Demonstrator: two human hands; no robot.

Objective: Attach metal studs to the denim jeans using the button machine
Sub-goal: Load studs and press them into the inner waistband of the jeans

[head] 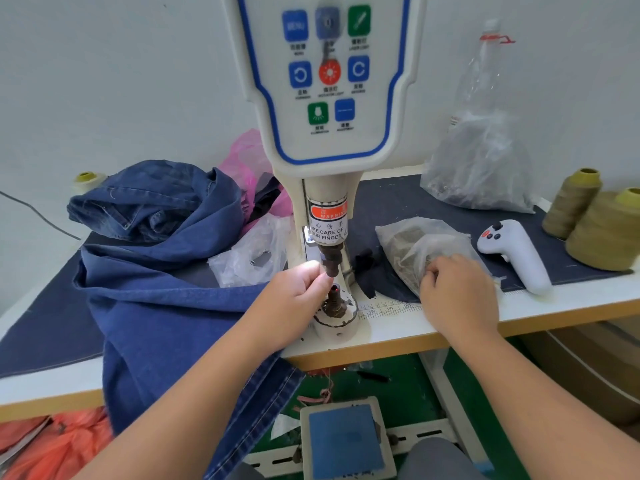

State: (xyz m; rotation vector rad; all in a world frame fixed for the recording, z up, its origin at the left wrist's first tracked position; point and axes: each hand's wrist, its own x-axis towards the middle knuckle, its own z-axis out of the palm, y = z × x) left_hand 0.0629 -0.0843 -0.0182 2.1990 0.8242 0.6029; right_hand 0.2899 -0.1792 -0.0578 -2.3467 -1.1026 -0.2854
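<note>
Button machine (329,98) fills top centre of frame, white head with blue-edged control panel, warning label on the ram just below. Upper die (330,261) sits directly above the lower die (335,295), small gap between them, red spot lit on the lower die. Left hand (294,299) is at centre frame, grip closed to a pinch, fingertips right at the bottom of the upper die; whatever is pinched is too small and washed out by glare to identify. Right hand (457,292) is right of centre, fingers curled into the mouth of a clear plastic bag (412,251) lying on the surface (571,303); bag contents look like small metallic bits, can't tell if the fingers actually have one. Denim jeans (162,271) are piled at left of frame, bunched at upper left, one leg draped over the front edge of the surface and hanging down toward bottom centre, under the left forearm; not between the dies. Second, larger clear bag (478,161) stands at upper right near the wall. White handheld controller (516,254) lies right of the small bag. Two olive thread cones (588,216) at far right edge. Foot pedal (346,441) with blue pad on the floor, bottom centre.
</note>
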